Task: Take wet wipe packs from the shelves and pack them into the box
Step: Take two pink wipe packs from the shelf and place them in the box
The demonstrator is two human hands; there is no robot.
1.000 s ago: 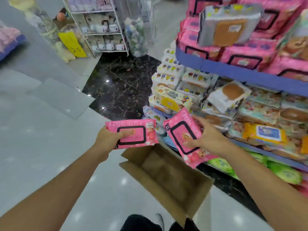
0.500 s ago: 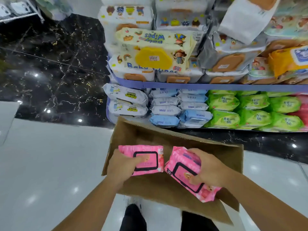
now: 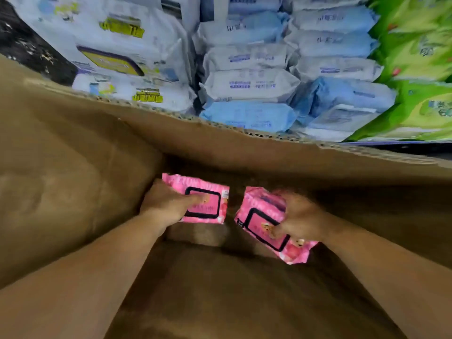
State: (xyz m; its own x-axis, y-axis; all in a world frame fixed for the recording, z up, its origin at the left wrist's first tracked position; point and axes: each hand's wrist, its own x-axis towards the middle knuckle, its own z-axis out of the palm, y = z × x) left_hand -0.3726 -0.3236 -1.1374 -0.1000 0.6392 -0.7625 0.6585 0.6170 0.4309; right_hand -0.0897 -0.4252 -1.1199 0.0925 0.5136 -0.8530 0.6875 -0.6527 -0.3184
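Both my arms reach deep into a brown cardboard box (image 3: pixel 73 182) that fills most of the view. My left hand (image 3: pixel 166 204) grips a pink wet wipe pack (image 3: pixel 210 206) with a black-framed lid, thumb on top, held flat near the box's far wall. My right hand (image 3: pixel 300 216) grips a second pink wet wipe pack (image 3: pixel 259 218), tilted down to the right, beside the first with a small gap between them. Whether either pack touches the box floor I cannot tell.
Just beyond the box's far rim (image 3: pixel 244 132) stands the bottom shelf: white packs with yellow labels (image 3: pixel 117 57), white and blue packs (image 3: pixel 249 86) in stacks, green packs (image 3: pixel 420 69) at the right. Black marble floor (image 3: pixel 22 47) shows at the upper left.
My head and both hands have gone down into the box. The two pink packs have sunk from the box's opening to deep inside it, still held one in each hand.
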